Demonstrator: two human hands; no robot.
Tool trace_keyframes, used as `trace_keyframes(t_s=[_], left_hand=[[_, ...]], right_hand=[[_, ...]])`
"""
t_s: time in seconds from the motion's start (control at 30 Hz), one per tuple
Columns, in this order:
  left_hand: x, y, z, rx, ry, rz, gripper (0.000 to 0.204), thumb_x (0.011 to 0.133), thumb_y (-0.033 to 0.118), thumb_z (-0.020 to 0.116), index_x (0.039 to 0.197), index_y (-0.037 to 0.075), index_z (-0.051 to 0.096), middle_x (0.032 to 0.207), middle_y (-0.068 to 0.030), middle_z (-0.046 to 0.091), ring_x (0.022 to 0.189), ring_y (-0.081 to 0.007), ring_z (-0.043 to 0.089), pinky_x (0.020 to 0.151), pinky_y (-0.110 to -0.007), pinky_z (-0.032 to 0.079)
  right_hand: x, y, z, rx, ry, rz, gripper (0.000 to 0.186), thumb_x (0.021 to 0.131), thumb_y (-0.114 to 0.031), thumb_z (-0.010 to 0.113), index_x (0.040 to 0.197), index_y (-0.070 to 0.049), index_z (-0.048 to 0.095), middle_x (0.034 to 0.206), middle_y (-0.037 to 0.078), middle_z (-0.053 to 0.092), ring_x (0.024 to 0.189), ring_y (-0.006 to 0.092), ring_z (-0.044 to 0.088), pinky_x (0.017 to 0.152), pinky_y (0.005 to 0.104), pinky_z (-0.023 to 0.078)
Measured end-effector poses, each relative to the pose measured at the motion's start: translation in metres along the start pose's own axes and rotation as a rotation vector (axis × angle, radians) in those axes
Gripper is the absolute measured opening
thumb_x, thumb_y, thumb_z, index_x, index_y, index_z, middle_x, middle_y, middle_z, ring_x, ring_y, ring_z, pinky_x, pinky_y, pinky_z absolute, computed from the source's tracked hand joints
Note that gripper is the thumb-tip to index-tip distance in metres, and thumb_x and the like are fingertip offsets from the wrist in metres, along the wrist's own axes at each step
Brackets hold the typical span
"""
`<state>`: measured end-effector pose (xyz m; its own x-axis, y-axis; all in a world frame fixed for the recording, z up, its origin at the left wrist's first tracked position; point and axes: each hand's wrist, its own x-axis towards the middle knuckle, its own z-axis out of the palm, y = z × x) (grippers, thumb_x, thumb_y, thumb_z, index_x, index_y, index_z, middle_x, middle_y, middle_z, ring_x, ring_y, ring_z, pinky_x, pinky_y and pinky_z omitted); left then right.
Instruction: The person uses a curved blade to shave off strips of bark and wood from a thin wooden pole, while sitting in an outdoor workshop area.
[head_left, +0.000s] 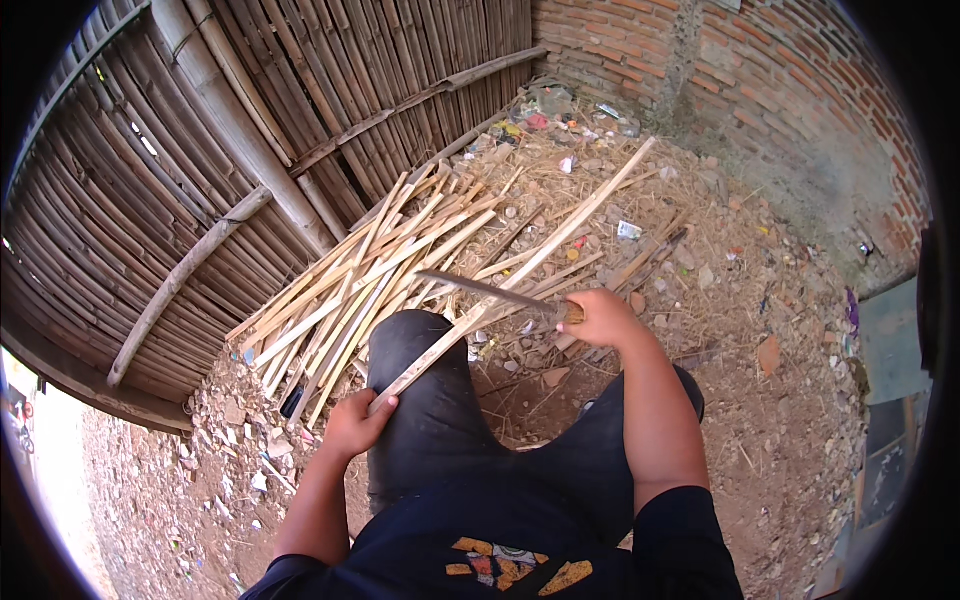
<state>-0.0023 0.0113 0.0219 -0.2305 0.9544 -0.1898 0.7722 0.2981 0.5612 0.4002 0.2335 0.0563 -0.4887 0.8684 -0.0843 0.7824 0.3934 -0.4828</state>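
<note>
My left hand (365,420) grips the lower end of a long, pale bamboo strip (555,240), which slants over my left thigh toward the upper right. My right hand (600,317) is closed on the wooden handle of a long blade (470,282). The dark blade points up and left across the strip; whether it touches the strip I cannot tell. Beyond my knees lies a loose pile of split strips (370,255) on the littered dirt, mostly to the left.
A bamboo slat wall (110,230) rises on the left and back, with poles across it. A brick wall (780,90) stands at the back right, grey panels (885,330) at the right. The ground (760,420) holds rubble, straw and scraps of litter.
</note>
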Motion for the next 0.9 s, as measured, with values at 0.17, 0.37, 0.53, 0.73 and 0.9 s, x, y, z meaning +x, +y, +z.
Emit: trace_keyframes(t_s=[0.17, 0.37, 0.53, 0.73, 0.9], left_hand=[[0.000, 0.002, -0.001, 0.017, 0.006, 0.008, 0.059, 0.096, 0.060, 0.063, 0.083, 0.003, 0.065, 0.078, -0.0248, 0.068, 0.079, -0.0457, 0.068, 0.073, -0.051, 0.053], [0.000, 0.001, 0.000, -0.004, -0.003, 0.010, 0.059, 0.096, 0.060, 0.063, 0.082, 0.002, 0.065, 0.076, -0.0246, 0.067, 0.077, -0.0450, 0.068, 0.072, -0.051, 0.052], [-0.002, 0.005, -0.002, -0.014, 0.005, 0.008, 0.059, 0.096, 0.059, 0.064, 0.082, 0.002, 0.064, 0.075, -0.0239, 0.067, 0.076, -0.0448, 0.068, 0.071, -0.050, 0.052], [-0.001, 0.000, 0.001, -0.014, 0.011, 0.012, 0.059, 0.096, 0.060, 0.063, 0.081, 0.002, 0.064, 0.075, -0.0239, 0.067, 0.076, -0.0453, 0.067, 0.071, -0.051, 0.052], [-0.001, 0.005, -0.001, 0.014, -0.003, 0.006, 0.060, 0.096, 0.060, 0.062, 0.081, 0.003, 0.064, 0.075, -0.0246, 0.067, 0.078, -0.0462, 0.068, 0.072, -0.051, 0.052]], right_hand=[[-0.004, 0.012, -0.006, 0.082, 0.141, 0.175, 0.041, 0.082, -0.036, 0.081, 0.108, -0.006, 0.073, 0.092, 0.020, 0.072, 0.089, 0.0374, 0.071, 0.079, 0.0462, 0.054], [-0.002, -0.005, -0.006, 0.111, -0.040, 0.129, 0.043, 0.082, -0.035, 0.081, 0.113, -0.006, 0.073, 0.094, 0.020, 0.073, 0.091, 0.0375, 0.071, 0.081, 0.0457, 0.055], [-0.001, -0.012, 0.003, 0.013, -0.049, -0.022, 0.049, 0.082, -0.037, 0.082, 0.116, -0.002, 0.072, 0.097, 0.023, 0.073, 0.092, 0.0394, 0.071, 0.082, 0.0454, 0.055], [0.000, 0.002, -0.005, 0.020, 0.033, 0.086, 0.049, 0.082, -0.037, 0.082, 0.117, -0.004, 0.072, 0.097, 0.021, 0.073, 0.093, 0.0386, 0.070, 0.082, 0.0464, 0.055], [-0.002, 0.014, -0.002, 0.044, 0.103, 0.141, 0.046, 0.083, -0.036, 0.081, 0.116, -0.004, 0.072, 0.096, 0.021, 0.073, 0.091, 0.0388, 0.070, 0.082, 0.0465, 0.055]])
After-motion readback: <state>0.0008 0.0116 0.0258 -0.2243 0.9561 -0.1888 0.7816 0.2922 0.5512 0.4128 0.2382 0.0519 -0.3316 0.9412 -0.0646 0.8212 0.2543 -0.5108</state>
